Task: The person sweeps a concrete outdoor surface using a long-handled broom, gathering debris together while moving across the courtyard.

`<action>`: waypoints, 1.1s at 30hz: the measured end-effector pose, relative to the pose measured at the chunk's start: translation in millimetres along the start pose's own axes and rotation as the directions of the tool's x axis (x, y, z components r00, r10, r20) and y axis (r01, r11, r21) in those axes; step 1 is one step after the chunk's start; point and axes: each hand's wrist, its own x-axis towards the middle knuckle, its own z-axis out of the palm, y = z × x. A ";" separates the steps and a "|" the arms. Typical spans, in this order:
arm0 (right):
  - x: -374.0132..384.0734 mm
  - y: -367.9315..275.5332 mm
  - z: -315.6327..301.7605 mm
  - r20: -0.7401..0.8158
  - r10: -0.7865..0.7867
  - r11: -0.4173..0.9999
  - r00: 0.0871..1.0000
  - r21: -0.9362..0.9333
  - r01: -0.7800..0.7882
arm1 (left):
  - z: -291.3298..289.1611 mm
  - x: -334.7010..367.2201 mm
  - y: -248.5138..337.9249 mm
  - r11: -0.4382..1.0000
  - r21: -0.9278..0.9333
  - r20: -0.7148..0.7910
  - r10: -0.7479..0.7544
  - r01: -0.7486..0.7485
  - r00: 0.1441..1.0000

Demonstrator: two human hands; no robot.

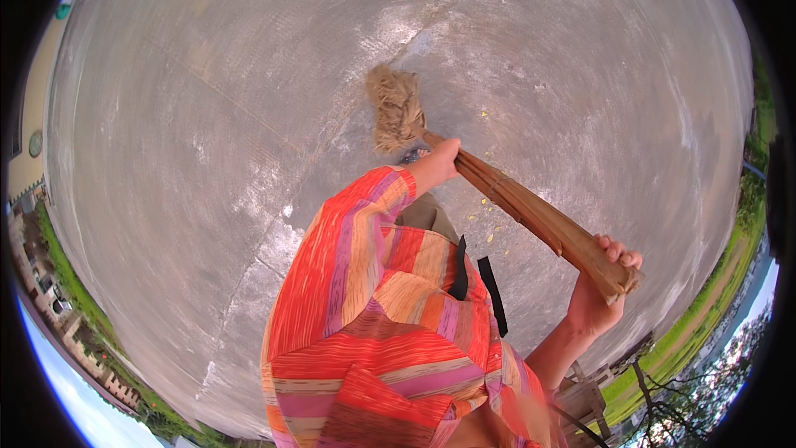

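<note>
A broom (531, 206) with a long split-wood or bamboo handle runs slantwise across the view. Its tan, frayed bristle head (395, 108) points away from me over the concrete floor. My left hand (445, 156) is closed round the handle just behind the bristles. Near the thick end, at the right, my right hand (604, 282) wraps its fingers over the handle. Part of a shoe (414, 155) shows beside the bristle head. Whether the bristles press on the floor is hard to tell.
Grey concrete floor (249, 99) spreads all around, with cracks and pale worn patches. Small yellow leaves (483, 216) lie scattered near the broom. Grass (721, 282) borders the right side, and a wooden structure (580, 402) stands at the lower right. A pale wall (35, 108) rises at the far left.
</note>
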 end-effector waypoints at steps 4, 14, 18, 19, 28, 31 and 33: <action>-6.8 -36.8 -17.0 -0.029 -0.115 0.993 0.993 -0.008 0.114 | 58.7 -13.5 -13.2 0.993 0.061 0.200 0.084 -0.098 0.976; 29.8 -44.5 -74.3 0.348 -0.182 0.982 0.920 0.115 0.151 | -2.2 -90.9 -22.9 0.963 -0.172 0.116 0.228 -0.207 0.967; 51.6 61.2 4.7 0.578 0.200 0.975 0.791 -0.038 -0.218 | -142.2 -46.1 38.1 0.933 -0.281 0.038 0.246 -0.226 0.969; 52.4 88.4 18.7 0.633 0.281 0.947 0.722 -0.059 -0.317 | -164.0 -48.6 53.2 0.953 -0.221 0.033 0.220 -0.207 0.975; 33.1 75.2 4.8 0.140 0.249 0.966 0.958 0.036 -0.256 | -100.0 16.5 47.8 0.996 -0.058 -0.129 0.056 -0.064 0.990; 23.3 28.2 -7.2 0.032 0.091 0.992 0.995 -0.096 -0.087 | -28.2 39.9 5.2 0.998 0.014 0.025 -0.062 0.061 0.998; 14.4 12.4 -14.5 0.010 -0.010 0.987 1.000 -0.159 0.012 | 31.5 -2.1 -4.5 0.993 -0.069 0.079 -0.092 0.098 0.993</action>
